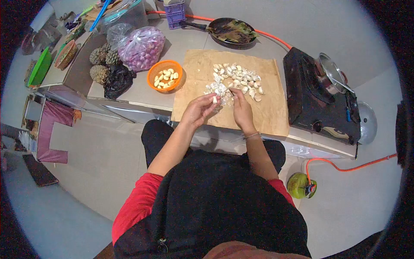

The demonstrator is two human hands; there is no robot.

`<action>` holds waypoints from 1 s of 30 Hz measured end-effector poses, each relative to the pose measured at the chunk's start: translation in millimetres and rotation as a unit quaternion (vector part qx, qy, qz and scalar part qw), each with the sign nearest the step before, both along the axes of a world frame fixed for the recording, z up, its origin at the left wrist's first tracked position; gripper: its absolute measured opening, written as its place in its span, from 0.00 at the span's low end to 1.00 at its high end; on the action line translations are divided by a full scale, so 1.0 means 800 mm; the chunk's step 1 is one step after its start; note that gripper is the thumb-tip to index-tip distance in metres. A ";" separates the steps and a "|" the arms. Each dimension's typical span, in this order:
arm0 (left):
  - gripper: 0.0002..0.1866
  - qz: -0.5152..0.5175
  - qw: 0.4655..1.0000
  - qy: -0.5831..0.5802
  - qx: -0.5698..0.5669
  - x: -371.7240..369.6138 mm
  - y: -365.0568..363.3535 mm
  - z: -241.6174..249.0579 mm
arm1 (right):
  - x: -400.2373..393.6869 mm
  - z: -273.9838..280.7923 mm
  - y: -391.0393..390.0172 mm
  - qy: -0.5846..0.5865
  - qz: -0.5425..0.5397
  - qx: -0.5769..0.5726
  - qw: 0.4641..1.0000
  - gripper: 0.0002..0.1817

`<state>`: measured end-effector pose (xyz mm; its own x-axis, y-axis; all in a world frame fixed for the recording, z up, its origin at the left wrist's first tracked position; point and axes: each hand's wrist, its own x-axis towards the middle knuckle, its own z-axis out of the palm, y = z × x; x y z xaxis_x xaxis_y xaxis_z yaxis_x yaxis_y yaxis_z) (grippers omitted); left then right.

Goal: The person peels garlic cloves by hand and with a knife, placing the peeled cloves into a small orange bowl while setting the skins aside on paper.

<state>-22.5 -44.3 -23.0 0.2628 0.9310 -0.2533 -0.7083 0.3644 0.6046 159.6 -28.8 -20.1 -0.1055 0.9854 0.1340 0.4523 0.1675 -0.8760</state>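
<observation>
My left hand (pixel 200 110) is closed in a pinch on a pale garlic clove (pixel 214 99), just above the near part of the brown paper (pixel 196 69). Close beside it, my right hand (pixel 243 111) has its fingers closed round what looks like a small knife (pixel 231 90), mostly hidden by the grip. In front of both hands lies a heap of white garlic skins (pixel 219 89). Unpeeled garlic cloves (pixel 248 80) are spread behind and to the right of it. An orange basket (pixel 149 81) left of the paper holds several peeled cloves.
A black gas stove (pixel 297 93) with a metal pot (pixel 332 71) stands right. Behind the paper is a frying pan (pixel 233 42) holding dark leaves. A bag of shallots (pixel 141 48), pineapples (pixel 99 74) and a black plastic bag (pixel 118 81) sit left. A green gas cylinder (pixel 297 185) stands below.
</observation>
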 end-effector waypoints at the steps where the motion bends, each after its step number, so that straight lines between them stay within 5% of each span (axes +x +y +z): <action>1: 0.19 -0.005 1.000 -0.002 0.010 0.000 0.001 0.001 | 0.003 -0.004 0.003 -0.032 -0.017 0.010 0.999 0.16; 6: 0.20 0.017 1.000 -0.018 0.017 0.001 0.000 0.002 | -0.005 -0.011 -0.003 0.019 0.033 -0.013 0.999 0.14; 12: 0.20 0.033 0.999 0.004 0.033 0.002 0.000 -0.013 | -0.025 0.009 -0.019 0.218 0.162 -0.157 0.949 0.14; 21: 0.16 0.084 0.994 0.056 0.036 0.008 -0.004 -0.011 | -0.033 0.006 -0.028 0.025 0.092 0.043 0.995 0.15; 24: 0.14 0.094 0.993 0.065 0.027 0.011 -0.007 -0.004 | -0.030 0.013 -0.025 -0.011 0.060 -0.010 0.998 0.15; 28: 0.13 0.120 0.989 0.076 0.036 0.014 -0.005 -0.005 | -0.024 0.037 -0.026 0.135 0.117 -0.204 0.962 0.15; 30: 0.13 0.127 0.988 0.080 0.036 0.016 -0.005 -0.007 | -0.025 0.028 -0.027 0.091 0.132 -0.135 0.978 0.15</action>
